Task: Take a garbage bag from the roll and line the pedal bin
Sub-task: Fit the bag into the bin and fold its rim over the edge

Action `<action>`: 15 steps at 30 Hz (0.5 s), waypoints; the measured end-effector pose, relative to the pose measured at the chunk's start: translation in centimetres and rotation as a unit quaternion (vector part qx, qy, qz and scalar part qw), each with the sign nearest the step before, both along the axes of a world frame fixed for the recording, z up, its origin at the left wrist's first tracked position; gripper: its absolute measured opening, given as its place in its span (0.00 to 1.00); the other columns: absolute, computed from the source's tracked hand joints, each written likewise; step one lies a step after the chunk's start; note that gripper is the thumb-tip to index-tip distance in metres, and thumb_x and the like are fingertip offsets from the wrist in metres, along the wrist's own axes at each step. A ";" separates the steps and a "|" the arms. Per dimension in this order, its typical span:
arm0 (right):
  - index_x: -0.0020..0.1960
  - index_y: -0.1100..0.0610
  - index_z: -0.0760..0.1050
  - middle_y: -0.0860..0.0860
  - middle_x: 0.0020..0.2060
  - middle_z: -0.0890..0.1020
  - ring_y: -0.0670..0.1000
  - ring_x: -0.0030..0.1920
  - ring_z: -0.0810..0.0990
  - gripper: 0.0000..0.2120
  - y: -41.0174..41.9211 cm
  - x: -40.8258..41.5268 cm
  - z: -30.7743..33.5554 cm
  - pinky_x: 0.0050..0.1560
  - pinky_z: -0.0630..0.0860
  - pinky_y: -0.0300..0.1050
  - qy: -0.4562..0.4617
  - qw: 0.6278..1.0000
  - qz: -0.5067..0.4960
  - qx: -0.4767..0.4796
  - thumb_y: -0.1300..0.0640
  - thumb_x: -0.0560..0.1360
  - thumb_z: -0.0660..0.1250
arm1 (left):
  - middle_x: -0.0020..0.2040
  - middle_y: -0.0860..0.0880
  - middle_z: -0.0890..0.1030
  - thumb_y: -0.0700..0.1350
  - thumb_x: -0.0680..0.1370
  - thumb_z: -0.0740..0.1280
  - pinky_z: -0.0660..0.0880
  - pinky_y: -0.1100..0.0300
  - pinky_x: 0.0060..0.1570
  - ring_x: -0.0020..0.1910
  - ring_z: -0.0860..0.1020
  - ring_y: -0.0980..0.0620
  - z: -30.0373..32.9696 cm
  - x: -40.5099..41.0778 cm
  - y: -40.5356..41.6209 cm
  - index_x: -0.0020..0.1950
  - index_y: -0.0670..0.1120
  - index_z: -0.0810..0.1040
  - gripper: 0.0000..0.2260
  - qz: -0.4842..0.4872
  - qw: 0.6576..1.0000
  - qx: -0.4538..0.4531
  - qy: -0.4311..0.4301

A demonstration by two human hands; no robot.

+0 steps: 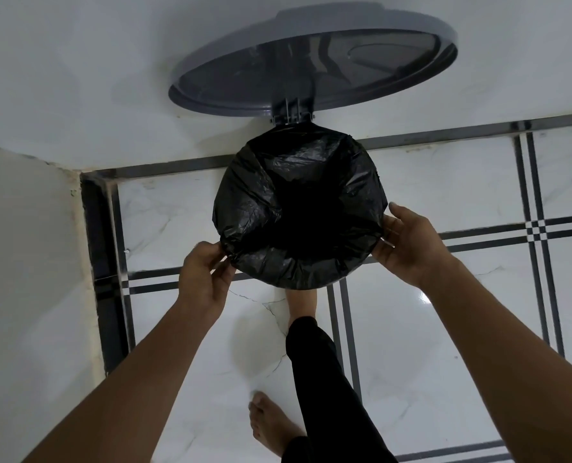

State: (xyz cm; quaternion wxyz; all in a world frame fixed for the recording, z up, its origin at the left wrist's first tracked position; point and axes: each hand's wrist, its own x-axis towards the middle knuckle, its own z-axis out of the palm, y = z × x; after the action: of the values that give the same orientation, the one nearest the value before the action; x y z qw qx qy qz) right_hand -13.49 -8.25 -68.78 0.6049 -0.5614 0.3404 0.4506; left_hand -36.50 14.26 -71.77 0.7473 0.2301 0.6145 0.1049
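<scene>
**Bag fitted over bin rim, both hands at the near edge**

The black garbage bag [299, 208] is stretched across the mouth of the round pedal bin [291, 120], which stands against the far wall. The bag lies between the two hands, at the centre of the view.

The left hand [204, 279] is at the near-left edge of the rim. Its fingertips and thumb pinch a gathered fold of the plastic. The right hand [408, 243] is at the near-right edge. Its fingers are curled against the rim, with the bag's film under them. Whether the plastic is gripped or only pressed there cannot be told.

The bag is thin, glossy film, heavily creased, with folds radiating toward a dark, sunken centre. Its edge is turned down over the rim all round, so the bin's wall is hidden.

The grey lid [311, 58] stands open on its hinge at the far side. It is a smooth, round plastic disc, resting close to the white wall [77, 78].

One bare foot [301, 304] is placed at the bin's near base, partly under the bag's edge. A second bare foot [271, 426] rests nearer on the floor [445, 329], which is glossy white marble-pattern tile with dark border strips.
</scene>
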 end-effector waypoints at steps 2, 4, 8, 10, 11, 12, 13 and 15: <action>0.57 0.57 0.83 0.51 0.46 0.83 0.53 0.50 0.81 0.11 0.3 0.5 -0.1 0.60 0.79 0.47 0.006 1.000 0.012 0.002 0.51 0.81 0.67 | 0.46 0.48 0.85 0.45 0.81 0.69 0.82 0.60 0.52 0.46 0.84 0.54 0.2 0.1 0.2 0.48 0.46 0.81 0.04 0.006 1.000 -0.017 -0.006; 0.59 0.56 0.82 0.51 0.52 0.82 0.54 0.55 0.80 0.12 0.4 0.7 -0.2 0.69 0.75 0.49 0.026 1.000 0.008 -0.002 0.51 0.81 0.67 | 0.52 0.48 0.87 0.48 0.81 0.71 0.82 0.59 0.56 0.52 0.85 0.54 -0.1 0.1 0.2 0.55 0.45 0.83 0.08 0.000 1.000 -0.027 0.007; 0.55 0.57 0.83 0.53 0.52 0.81 0.54 0.57 0.80 0.10 0.0 0.9 -0.3 0.70 0.74 0.50 0.072 0.997 0.008 -0.020 0.51 0.80 0.70 | 0.48 0.50 0.88 0.47 0.81 0.71 0.83 0.62 0.51 0.47 0.85 0.56 0.0 0.3 0.3 0.53 0.44 0.83 0.07 -0.001 0.999 -0.033 0.014; 0.56 0.56 0.83 0.52 0.50 0.82 0.54 0.55 0.80 0.10 -0.2 0.9 -0.3 0.63 0.77 0.48 0.082 0.996 0.012 -0.029 0.51 0.79 0.70 | 0.45 0.50 0.87 0.45 0.81 0.70 0.83 0.62 0.46 0.42 0.85 0.56 -0.1 0.4 0.5 0.51 0.45 0.83 0.05 -0.010 0.999 -0.029 0.020; 0.56 0.55 0.83 0.51 0.47 0.83 0.53 0.53 0.80 0.09 -0.3 0.9 -0.3 0.58 0.78 0.47 0.087 0.996 0.010 -0.029 0.52 0.79 0.71 | 0.43 0.49 0.87 0.44 0.81 0.70 0.83 0.63 0.41 0.39 0.85 0.56 -0.3 0.4 0.7 0.50 0.45 0.83 0.04 -0.015 0.999 -0.027 0.028; 0.56 0.55 0.83 0.50 0.45 0.84 0.52 0.50 0.81 0.08 -0.4 1.0 -0.4 0.54 0.78 0.47 0.091 0.995 0.007 -0.028 0.54 0.78 0.71 | 0.42 0.49 0.87 0.43 0.81 0.70 0.82 0.63 0.36 0.37 0.85 0.55 -0.3 0.5 0.8 0.51 0.44 0.83 0.04 -0.014 0.999 -0.026 0.037; 0.55 0.54 0.82 0.50 0.43 0.84 0.51 0.47 0.81 0.07 -0.5 1.0 -0.3 0.52 0.77 0.46 0.092 0.995 0.007 -0.027 0.55 0.78 0.71 | 0.42 0.48 0.87 0.42 0.81 0.71 0.81 0.63 0.35 0.36 0.85 0.55 -0.3 0.6 0.9 0.51 0.43 0.84 0.04 -0.013 0.999 -0.026 0.045; 0.53 0.53 0.81 0.49 0.42 0.84 0.51 0.43 0.80 0.04 -0.6 1.1 -0.4 0.50 0.77 0.46 0.085 0.996 0.006 -0.029 0.59 0.79 0.69 | 0.44 0.46 0.88 0.40 0.81 0.70 0.82 0.61 0.37 0.39 0.86 0.53 -0.5 0.7 1.0 0.53 0.42 0.84 0.04 -0.006 0.998 -0.028 0.049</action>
State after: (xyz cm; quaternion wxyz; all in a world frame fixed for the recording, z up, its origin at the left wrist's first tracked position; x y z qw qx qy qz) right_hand -12.43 -8.82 -69.16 0.5547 -0.5401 0.4001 0.4904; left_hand -35.80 15.24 -72.32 0.7232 0.2176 0.6515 0.0721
